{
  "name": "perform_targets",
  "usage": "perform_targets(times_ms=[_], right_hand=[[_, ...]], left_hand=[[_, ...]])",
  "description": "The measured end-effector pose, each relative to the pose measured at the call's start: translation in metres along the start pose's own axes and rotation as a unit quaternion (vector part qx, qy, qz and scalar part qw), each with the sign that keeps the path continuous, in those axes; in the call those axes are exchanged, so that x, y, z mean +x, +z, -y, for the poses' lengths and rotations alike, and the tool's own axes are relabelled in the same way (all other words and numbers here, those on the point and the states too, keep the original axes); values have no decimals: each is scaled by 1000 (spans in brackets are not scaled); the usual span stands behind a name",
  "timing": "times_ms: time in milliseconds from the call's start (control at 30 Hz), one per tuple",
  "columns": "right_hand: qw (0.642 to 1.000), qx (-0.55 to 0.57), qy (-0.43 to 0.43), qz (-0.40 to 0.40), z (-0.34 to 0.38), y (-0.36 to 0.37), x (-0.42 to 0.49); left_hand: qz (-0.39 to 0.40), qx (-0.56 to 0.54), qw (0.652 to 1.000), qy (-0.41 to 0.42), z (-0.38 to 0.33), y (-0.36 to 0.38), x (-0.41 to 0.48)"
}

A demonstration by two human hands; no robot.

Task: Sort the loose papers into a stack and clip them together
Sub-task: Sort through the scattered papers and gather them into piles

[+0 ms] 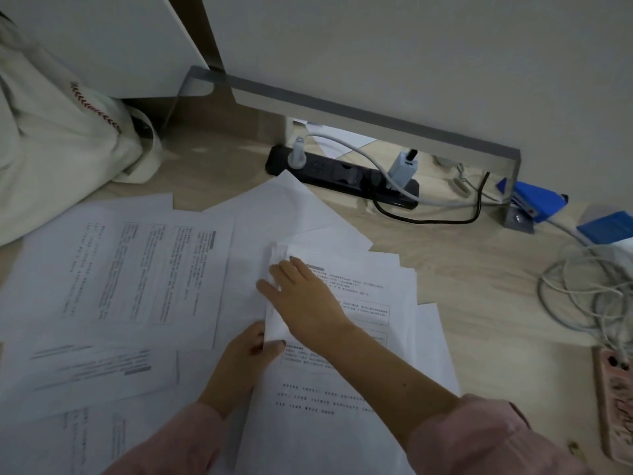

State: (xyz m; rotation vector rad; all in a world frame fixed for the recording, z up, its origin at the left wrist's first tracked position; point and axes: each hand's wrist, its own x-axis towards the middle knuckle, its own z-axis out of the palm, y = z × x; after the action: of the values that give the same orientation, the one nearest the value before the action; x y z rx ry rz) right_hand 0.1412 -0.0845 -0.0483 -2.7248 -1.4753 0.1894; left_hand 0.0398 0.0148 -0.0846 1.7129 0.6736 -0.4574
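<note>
Several printed white sheets lie scattered over the wooden desk (479, 275). A rough stack of papers (376, 337) sits in the middle, its sheets fanned and uneven. My right hand (301, 296) lies flat on the stack's upper left part, fingers spread toward its left edge. At the left edge my left hand (246, 351) pinches the stack, thumb on top. A large loose sheet (137, 269) with columns of text lies to the left. Two more loose sheets (96, 368) lie at the lower left. I see no clip.
A black power strip (342, 176) with plugs and cables lies behind the papers, under a grey monitor stand (376, 114). A blue stapler (537, 204) and a blue box (606, 228) sit at right, with tangled cables (582, 303) and a pink power strip (616, 399). A cloth bag (51, 132) rests at left.
</note>
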Motion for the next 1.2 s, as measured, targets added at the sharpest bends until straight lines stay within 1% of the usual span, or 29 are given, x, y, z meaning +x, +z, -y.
perform_targets(times_ms=[67,100,133,200,233,267,300,333,367,400,433,467,533,567,667,767,833,900,1000,1067,1133,1200], right_hand=[[994,73,65,-42,-2,3,-13],[985,111,114,-65,-5,3,-24],[967,162,174,-93,-11,2,-36],[908,267,298,-125,-27,0,-66],[869,310,358,-144,-35,-2,-84],[821,360,413,-162,-43,-2,-102],[762,424,454,-181,-49,-6,-118],[697,498,478,-195,-52,-9,-133],[634,570,483,-198,-51,-13,-145],[583,629,477,-192,-49,-16,-156],[550,671,464,-181,-47,-18,-165],[531,696,450,-175,-45,-21,-173],[518,717,423,-196,-37,-37,-190],[520,717,411,-216,-33,-48,-197],[539,696,383,-280,-25,-79,-219],[563,667,358,-332,-18,-98,-240],[575,651,349,-351,-12,-104,-252],[578,636,360,-361,-8,-97,-262],[564,640,382,-356,4,-75,-262],[559,644,383,-355,15,-66,-257],[556,642,377,-369,24,-69,-252],[546,636,375,-396,29,-75,-252]], left_hand=[[-9,17,999,26,0,4,-3],[-13,22,999,38,-1,6,-5],[-15,17,999,46,-2,7,-9],[-20,-18,998,53,-5,10,-19],[-27,-36,997,61,-8,11,-24],[-36,-52,995,74,-13,13,-31],[-48,-65,993,89,-15,14,-36],[-57,-81,989,109,-20,16,-41],[-64,-95,985,129,-24,18,-45],[-69,-105,981,147,-31,21,-51],[-74,-110,978,164,-38,24,-56],[-77,-110,973,186,-47,26,-63],[-87,-104,962,238,-65,33,-77],[-94,-102,956,259,-74,36,-84],[-112,-108,932,329,-94,45,-102],[-125,-142,913,362,-102,49,-113],[-113,-159,910,365,-103,49,-119],[-96,-170,918,345,-99,50,-123],[-73,-165,928,324,-88,56,-129],[-73,-156,933,315,-83,62,-131],[-86,-158,934,310,-84,63,-134],[-94,-162,928,321,-85,63,-140]])
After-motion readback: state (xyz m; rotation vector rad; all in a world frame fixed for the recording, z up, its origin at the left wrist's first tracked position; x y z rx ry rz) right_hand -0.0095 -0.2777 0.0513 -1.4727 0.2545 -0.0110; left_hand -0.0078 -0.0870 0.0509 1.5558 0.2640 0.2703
